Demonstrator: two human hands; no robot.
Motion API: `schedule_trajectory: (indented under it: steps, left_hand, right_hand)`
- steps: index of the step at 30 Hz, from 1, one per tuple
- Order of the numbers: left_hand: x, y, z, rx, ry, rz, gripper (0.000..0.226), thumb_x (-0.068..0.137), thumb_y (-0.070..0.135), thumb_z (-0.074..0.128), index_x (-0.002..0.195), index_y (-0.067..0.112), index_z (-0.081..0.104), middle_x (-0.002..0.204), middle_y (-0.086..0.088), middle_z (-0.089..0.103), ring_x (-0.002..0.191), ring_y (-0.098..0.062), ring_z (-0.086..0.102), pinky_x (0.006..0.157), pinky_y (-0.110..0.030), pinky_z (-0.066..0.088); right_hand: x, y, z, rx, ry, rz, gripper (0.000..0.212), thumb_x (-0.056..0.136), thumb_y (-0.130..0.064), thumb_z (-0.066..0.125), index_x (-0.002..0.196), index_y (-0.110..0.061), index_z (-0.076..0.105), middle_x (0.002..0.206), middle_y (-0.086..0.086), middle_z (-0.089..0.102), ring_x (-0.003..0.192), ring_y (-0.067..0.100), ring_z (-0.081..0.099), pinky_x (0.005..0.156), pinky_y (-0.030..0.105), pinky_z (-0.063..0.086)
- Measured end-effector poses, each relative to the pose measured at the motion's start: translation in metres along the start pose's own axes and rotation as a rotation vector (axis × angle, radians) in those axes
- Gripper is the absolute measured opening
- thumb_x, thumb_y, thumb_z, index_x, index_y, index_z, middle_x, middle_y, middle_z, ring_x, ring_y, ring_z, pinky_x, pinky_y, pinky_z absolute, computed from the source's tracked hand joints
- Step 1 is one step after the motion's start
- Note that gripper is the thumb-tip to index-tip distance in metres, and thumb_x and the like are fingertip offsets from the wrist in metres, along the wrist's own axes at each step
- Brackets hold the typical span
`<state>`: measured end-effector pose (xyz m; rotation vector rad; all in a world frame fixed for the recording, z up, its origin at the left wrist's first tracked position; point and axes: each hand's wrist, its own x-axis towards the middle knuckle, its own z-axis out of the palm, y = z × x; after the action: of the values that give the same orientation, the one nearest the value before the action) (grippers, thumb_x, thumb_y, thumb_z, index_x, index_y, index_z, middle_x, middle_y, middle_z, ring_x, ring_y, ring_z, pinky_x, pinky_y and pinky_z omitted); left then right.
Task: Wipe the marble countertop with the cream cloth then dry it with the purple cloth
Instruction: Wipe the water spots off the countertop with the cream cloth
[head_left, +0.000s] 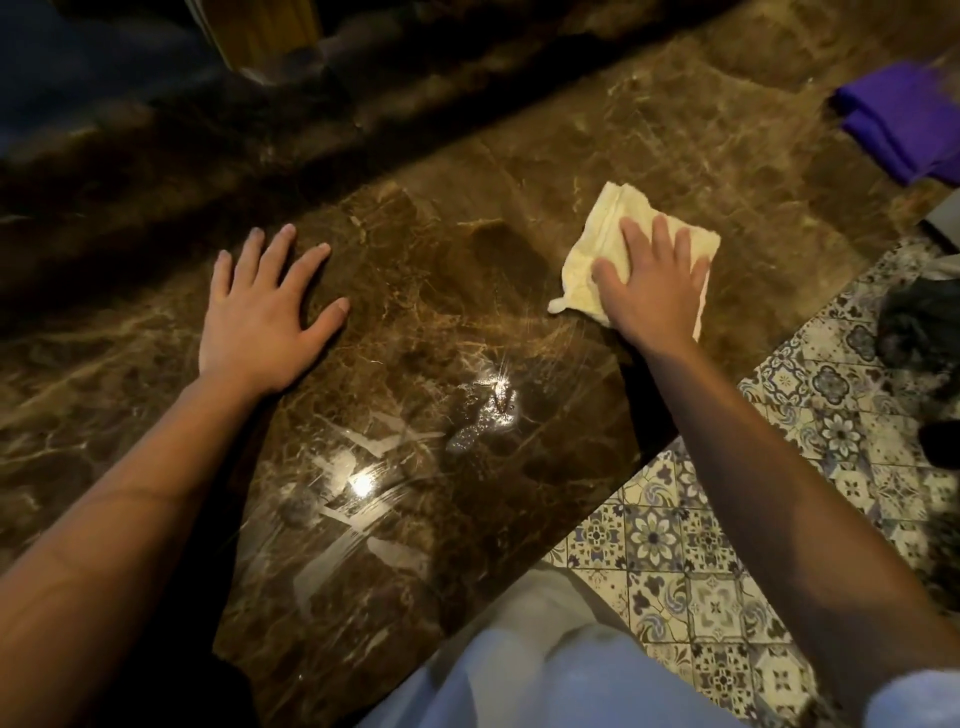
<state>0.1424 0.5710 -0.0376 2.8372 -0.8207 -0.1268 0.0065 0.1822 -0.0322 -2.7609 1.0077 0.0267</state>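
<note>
The brown marble countertop (441, 291) fills most of the view and shines with wet streaks near its front edge. A folded cream cloth (597, 244) lies flat on it at the centre right. My right hand (654, 280) presses down on the cloth with fingers spread. My left hand (260, 312) rests flat on the bare marble to the left, fingers apart and holding nothing. A folded purple cloth (904, 119) sits on the counter at the far right, apart from both hands.
A small puddle of water (488, 410) glints on the marble between my forearms. Patterned floor tiles (727, 519) show beyond the counter's right edge. A dark object (919, 322) lies on that floor. A dark marble backsplash (208, 130) rises behind the counter.
</note>
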Motion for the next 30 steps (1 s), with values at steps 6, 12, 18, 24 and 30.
schedule_trajectory:
  steps: [6, 12, 18, 24, 30]
  left_hand:
    - [0.0, 0.004, -0.003, 0.001, -0.008, -0.01, 0.077, 0.097, 0.069, 0.028, 0.162, 0.029, 0.03, 0.174, -0.011, 0.021, 0.161, -0.035, 0.01, 0.128, -0.056, 0.004]
    - [0.0, 0.002, -0.003, 0.004, -0.015, -0.009, 0.077, 0.097, 0.07, 0.026, 0.163, 0.03, 0.028, 0.174, -0.01, 0.019, 0.162, -0.034, 0.008, 0.129, -0.056, 0.003]
    - [0.001, -0.004, 0.003, 0.012, 0.01, -0.005, 0.073, 0.099, 0.069, 0.029, 0.162, 0.032, 0.028, 0.174, -0.01, 0.021, 0.161, -0.034, 0.01, 0.127, -0.055, 0.004]
    - [-0.001, -0.002, 0.002, 0.013, -0.003, -0.002, 0.074, 0.099, 0.069, 0.026, 0.162, 0.031, 0.028, 0.174, -0.011, 0.021, 0.161, -0.034, 0.011, 0.128, -0.056, 0.004]
    - [0.0, -0.003, 0.0, 0.006, -0.001, 0.019, 0.075, 0.099, 0.069, 0.027, 0.162, 0.029, 0.029, 0.173, -0.013, 0.021, 0.161, -0.036, 0.011, 0.127, -0.057, 0.005]
  right_hand:
    - [0.054, -0.064, 0.001, 0.003, -0.067, -0.235, 0.066, 0.098, -0.058, 0.035, 0.16, -0.036, 0.031, 0.174, 0.004, 0.018, 0.16, 0.034, 0.006, 0.126, 0.059, 0.001]
    - [-0.026, -0.085, 0.013, -0.017, -0.124, -0.655, 0.058, 0.103, -0.044, 0.048, 0.158, -0.03, 0.038, 0.171, 0.005, 0.026, 0.159, 0.034, 0.012, 0.127, 0.055, 0.004]
    - [-0.125, -0.077, 0.016, 0.292, -0.174, -0.75, 0.048, 0.096, -0.004, 0.06, 0.144, -0.013, 0.06, 0.158, 0.015, 0.048, 0.154, 0.035, 0.031, 0.128, 0.053, 0.014]
    - [-0.118, -0.044, -0.02, 0.536, -0.036, -0.534, 0.041, 0.099, 0.001, 0.059, 0.138, -0.012, 0.065, 0.146, 0.015, 0.06, 0.133, 0.025, 0.056, 0.112, 0.034, 0.042]
    - [-0.107, 0.032, -0.058, 0.547, 0.101, -0.346, 0.04, 0.103, -0.026, 0.052, 0.143, -0.021, 0.059, 0.124, 0.004, 0.071, 0.089, -0.016, 0.061, 0.074, 0.002, 0.045]
